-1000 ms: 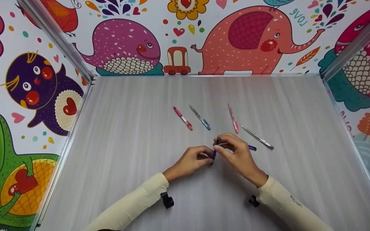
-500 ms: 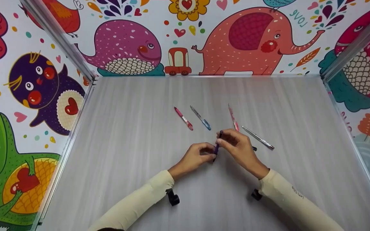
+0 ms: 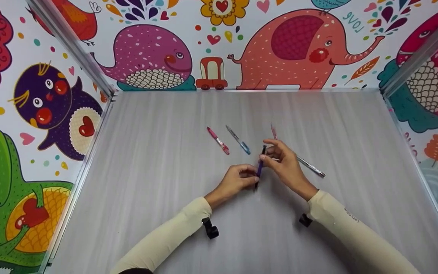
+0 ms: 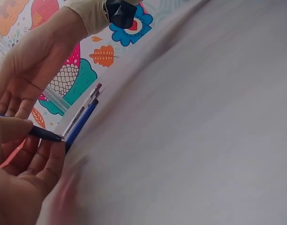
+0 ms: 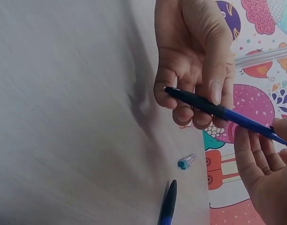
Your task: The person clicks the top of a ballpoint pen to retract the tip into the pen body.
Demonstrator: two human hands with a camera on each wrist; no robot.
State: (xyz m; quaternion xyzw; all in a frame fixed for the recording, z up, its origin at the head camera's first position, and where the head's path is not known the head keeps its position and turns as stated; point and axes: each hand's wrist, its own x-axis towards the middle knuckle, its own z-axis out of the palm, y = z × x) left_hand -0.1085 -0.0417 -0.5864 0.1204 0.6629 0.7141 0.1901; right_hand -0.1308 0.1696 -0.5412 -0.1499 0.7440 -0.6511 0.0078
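Both hands hold one blue ballpoint pen [image 3: 260,167] with a black grip section, tilted above the table. My left hand [image 3: 234,179] pinches it at the dark grip, near the tip; in the right wrist view the left thumb lies across that black grip [image 5: 199,101]. My right hand [image 3: 288,167] holds the upper end, by the clip, between thumb and fingers. A second blue pen [image 5: 169,201] with a dark end lies on the table near the right hand. In the head view the right hand hides it.
Beyond the hands lie a pink pen [image 3: 218,140], a clear pen with a blue end [image 3: 238,139] and a red pen [image 3: 273,131], partly covered by the right hand. A clear pen with a dark end [image 3: 311,166] is to the right. Printed wall panels border the table [image 3: 158,125].
Both hands have moved forward and slightly right with the pen. The right index finger has straightened, and more of the pen's upper end shows. The lying blue pen has become hidden in the head view.
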